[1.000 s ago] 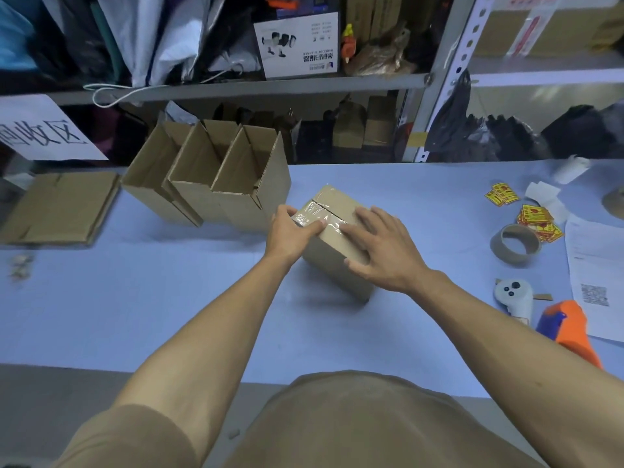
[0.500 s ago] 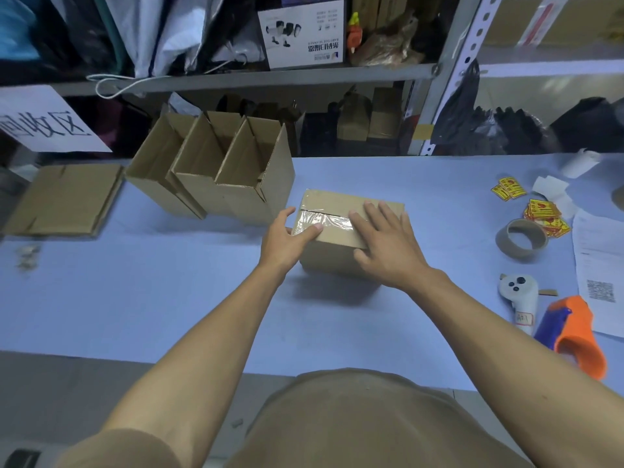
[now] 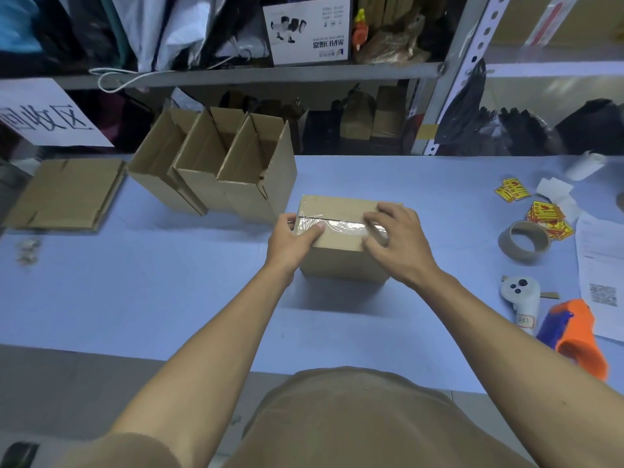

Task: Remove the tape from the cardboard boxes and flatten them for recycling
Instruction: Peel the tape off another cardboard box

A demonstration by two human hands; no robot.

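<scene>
Hiding part of the box's [image 3: 341, 255] top, both hands sit on it, so the right end of the tape [image 3: 341, 226] disappears under the right hand's [image 3: 400, 246] fingers, and the box's right side cannot be seen. The left hand's [image 3: 293, 243] fingers wrap round the left end and are mostly out of sight; only its thumb shows plainly, lying on the tape at the top left corner. That grip is closed on the box's end. The right hand rests on the top right part with fingers bent, tips touching the clear strip; whether it has pinched any tape loose is hard to make out. The box stands on the blue tabletop [image 3: 169, 292], right in front of the person, between the two hands. The tape runs left to right along the top seam and is still stuck down.

One sealed box is being handled. Three open boxes [image 3: 216, 170] stand in a tight row just behind and to its left, leaning back. One flattened cardboard [image 3: 67, 194] lies farther left, near the tabletop's edge, where small blurred scraps [image 3: 28, 251] cannot be identified. On the right lie one bare tape core [image 3: 525, 241], one white controller [image 3: 520, 295], one orange-and-blue dispenser [image 3: 574, 336] partly covered by the right forearm, several yellow stickers [image 3: 547, 214], and a sheet with a QR code [image 3: 602, 278], cut off by the frame.
</scene>
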